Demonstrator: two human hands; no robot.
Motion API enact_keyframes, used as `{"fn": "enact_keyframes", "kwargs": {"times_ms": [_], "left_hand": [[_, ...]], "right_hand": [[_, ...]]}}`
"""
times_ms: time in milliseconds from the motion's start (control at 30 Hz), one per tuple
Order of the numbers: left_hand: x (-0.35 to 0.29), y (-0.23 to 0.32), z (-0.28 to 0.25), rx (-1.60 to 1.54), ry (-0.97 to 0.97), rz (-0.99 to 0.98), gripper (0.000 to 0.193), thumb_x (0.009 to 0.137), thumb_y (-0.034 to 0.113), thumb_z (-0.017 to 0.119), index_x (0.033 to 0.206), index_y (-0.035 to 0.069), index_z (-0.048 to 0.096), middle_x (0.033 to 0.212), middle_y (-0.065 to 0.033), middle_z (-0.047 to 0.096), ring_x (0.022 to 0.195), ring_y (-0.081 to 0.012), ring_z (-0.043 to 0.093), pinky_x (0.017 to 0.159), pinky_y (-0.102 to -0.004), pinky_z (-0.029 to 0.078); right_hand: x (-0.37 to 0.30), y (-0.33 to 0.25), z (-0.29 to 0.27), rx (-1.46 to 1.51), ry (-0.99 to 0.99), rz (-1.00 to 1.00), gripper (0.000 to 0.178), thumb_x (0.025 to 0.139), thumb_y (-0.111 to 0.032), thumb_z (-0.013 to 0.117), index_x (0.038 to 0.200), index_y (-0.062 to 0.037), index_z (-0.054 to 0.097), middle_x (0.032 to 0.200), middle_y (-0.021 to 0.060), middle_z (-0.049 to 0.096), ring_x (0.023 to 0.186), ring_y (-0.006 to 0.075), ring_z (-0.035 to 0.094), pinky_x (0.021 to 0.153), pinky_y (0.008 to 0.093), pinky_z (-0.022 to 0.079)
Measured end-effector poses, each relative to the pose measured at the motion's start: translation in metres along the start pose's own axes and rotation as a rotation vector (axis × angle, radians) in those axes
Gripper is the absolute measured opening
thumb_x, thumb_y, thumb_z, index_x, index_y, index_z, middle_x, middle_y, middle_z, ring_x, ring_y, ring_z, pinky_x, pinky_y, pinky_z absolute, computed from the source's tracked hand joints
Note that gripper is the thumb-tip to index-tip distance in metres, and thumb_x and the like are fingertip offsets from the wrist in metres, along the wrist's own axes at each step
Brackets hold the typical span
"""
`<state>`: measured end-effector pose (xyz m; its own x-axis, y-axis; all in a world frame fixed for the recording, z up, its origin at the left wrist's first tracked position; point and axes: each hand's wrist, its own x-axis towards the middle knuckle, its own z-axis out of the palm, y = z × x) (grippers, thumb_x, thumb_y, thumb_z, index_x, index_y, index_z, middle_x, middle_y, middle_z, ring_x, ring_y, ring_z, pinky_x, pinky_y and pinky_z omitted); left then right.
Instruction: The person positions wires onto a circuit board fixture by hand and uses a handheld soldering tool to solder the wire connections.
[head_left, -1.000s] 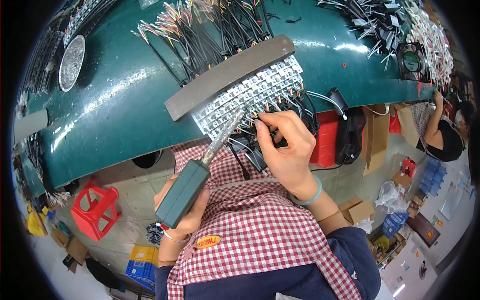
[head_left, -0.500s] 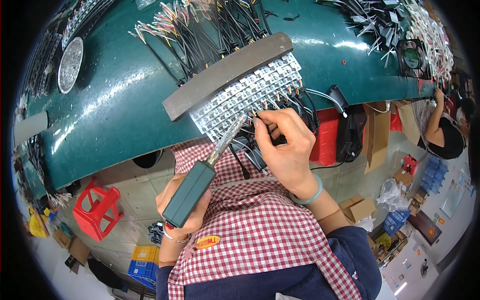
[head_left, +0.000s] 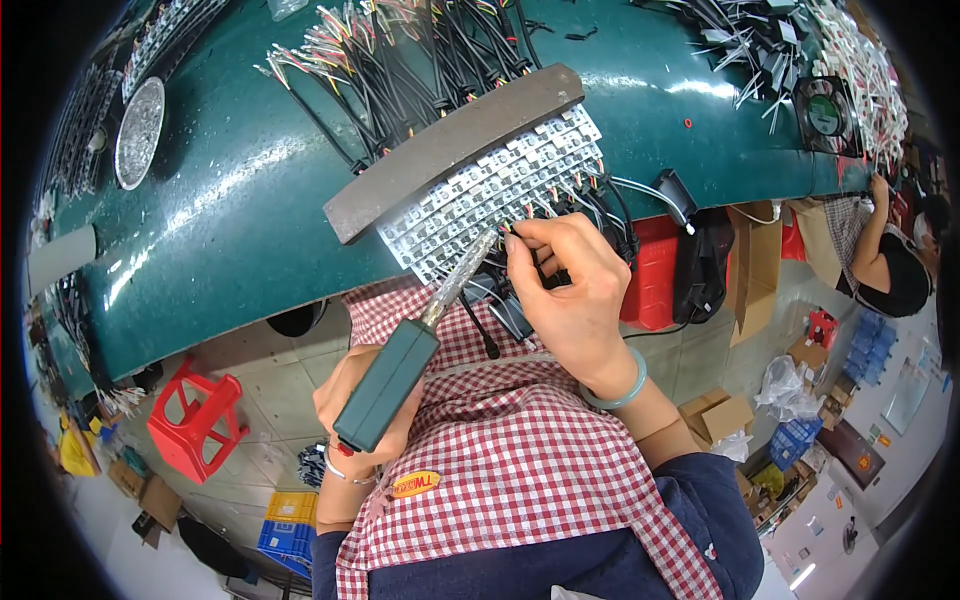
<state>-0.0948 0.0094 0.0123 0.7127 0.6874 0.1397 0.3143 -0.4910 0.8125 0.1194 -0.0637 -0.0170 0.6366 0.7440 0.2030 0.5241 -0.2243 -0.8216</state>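
Observation:
My left hand (head_left: 343,392) is wrapped round the dark green, boxy handle of a soldering iron (head_left: 387,385). Its silvery shaft points up and right, with the tip at the near edge of a panel of white LED strip boards (head_left: 485,195). Beside that tip, my right hand (head_left: 582,295) pinches a thin wire (head_left: 507,232) against the boards; the fingers partly cover it. A long grey-brown bar (head_left: 455,150) lies across the far part of the panel. Short red, white and black leads run off the panel's right side, some of them under my right hand.
Many black cables with bared ends (head_left: 400,80) lie beyond the bar on the green table (head_left: 240,220). A silvery oval dish (head_left: 140,133) sits at left, a small fan (head_left: 826,115) at far right. A red stool (head_left: 197,420) stands below. Another person (head_left: 890,245) works at right.
My left hand and the soldering iron have shifted slightly up and to the right. My right hand has barely moved and keeps its pinch by the boards.

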Motion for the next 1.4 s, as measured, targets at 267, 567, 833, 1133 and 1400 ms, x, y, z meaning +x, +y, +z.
{"fn": "enact_keyframes", "kwargs": {"times_ms": [267, 567, 833, 1133, 1400], "left_hand": [[-0.001, 0.002, -0.003, 0.043, -0.021, -0.015, 0.020, 0.063, -0.003, 0.074, 0.083, -0.003, 0.070, 0.081, -0.0140, 0.065, 0.069, -0.0299, 0.067, 0.060, -0.0339, 0.055], [-0.002, 0.003, -0.005, 0.051, 0.017, -0.019, 0.019, 0.062, -0.002, 0.075, 0.081, -0.003, 0.070, 0.078, -0.0143, 0.065, 0.066, -0.0299, 0.066, 0.057, -0.0335, 0.053], [0.000, 0.003, -0.004, 0.039, 0.043, 0.007, 0.019, 0.062, -0.003, 0.073, 0.081, -0.004, 0.070, 0.076, -0.0141, 0.065, 0.064, -0.0293, 0.066, 0.056, -0.0339, 0.053], [-0.006, -0.003, -0.004, 0.040, 0.047, 0.010, 0.022, 0.062, -0.003, 0.073, 0.084, -0.006, 0.071, 0.084, -0.0182, 0.068, 0.071, -0.0324, 0.070, 0.063, -0.0354, 0.057], [-0.012, -0.004, -0.004, 0.015, 0.061, -0.024, 0.022, 0.063, -0.003, 0.073, 0.085, -0.006, 0.071, 0.085, -0.0188, 0.068, 0.073, -0.0327, 0.071, 0.064, -0.0357, 0.058]], "right_hand": [[0.002, 0.000, -0.002, 0.000, -0.020, 0.003, 0.012, 0.079, 0.000, 0.074, 0.089, -0.0010, 0.067, 0.078, 0.0073, 0.062, 0.056, 0.0166, 0.061, 0.048, 0.0283, 0.049], [0.004, -0.001, -0.003, -0.004, -0.029, 0.009, 0.011, 0.079, 0.000, 0.074, 0.088, -0.0010, 0.067, 0.078, 0.0078, 0.062, 0.057, 0.0181, 0.063, 0.050, 0.0290, 0.050], [0.004, -0.002, -0.003, 0.006, -0.032, 0.024, 0.012, 0.079, 0.000, 0.075, 0.088, -0.0012, 0.067, 0.079, 0.0080, 0.063, 0.058, 0.0191, 0.064, 0.051, 0.0299, 0.051], [0.004, -0.001, -0.007, -0.093, -0.074, -0.031, 0.015, 0.079, -0.001, 0.076, 0.091, -0.0003, 0.068, 0.083, 0.0093, 0.065, 0.062, 0.0204, 0.065, 0.052, 0.0305, 0.052], [0.003, -0.006, -0.006, -0.052, -0.070, 0.042, 0.015, 0.078, 0.000, 0.075, 0.091, -0.0005, 0.067, 0.082, 0.0095, 0.065, 0.061, 0.0217, 0.064, 0.053, 0.0316, 0.052]]}}
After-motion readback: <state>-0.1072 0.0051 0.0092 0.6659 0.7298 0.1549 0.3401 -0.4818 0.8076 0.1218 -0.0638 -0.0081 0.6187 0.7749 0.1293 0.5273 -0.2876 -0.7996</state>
